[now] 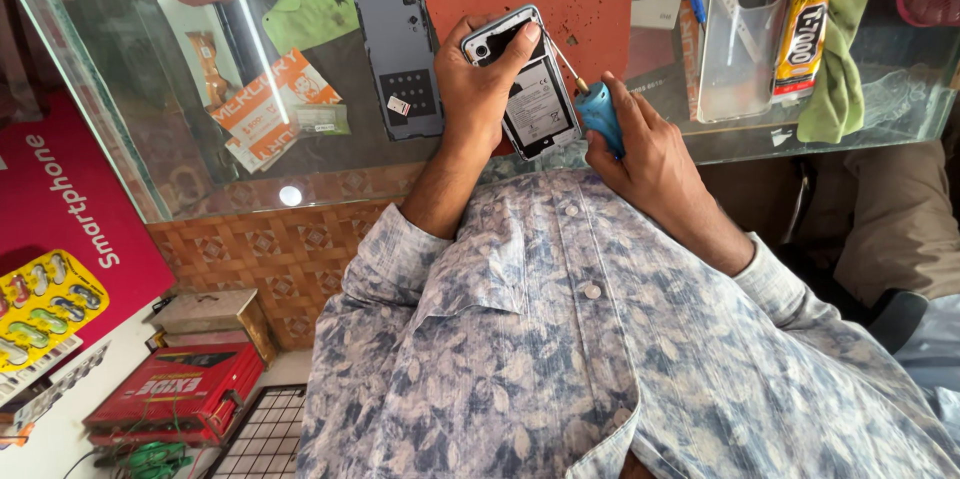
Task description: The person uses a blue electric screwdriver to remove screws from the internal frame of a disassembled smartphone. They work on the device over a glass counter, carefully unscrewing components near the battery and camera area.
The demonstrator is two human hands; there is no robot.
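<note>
Looks like a small phone repair shop: glass counter [130, 154] over stocked goods, loose phone back cover [400, 59], glue tube [803, 34], phone-accessory boxes [60, 229] stacked down the side.

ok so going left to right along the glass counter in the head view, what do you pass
orange printed card → grey phone back cover → left hand holding the opened phone → right hand with the blue screwdriver → clear plastic case → glue tube → green cloth

glass counter [140, 154] | grey back cover [400, 59] | glue tube [803, 34] | green cloth [838, 79] | red boxes [175, 394]
</note>
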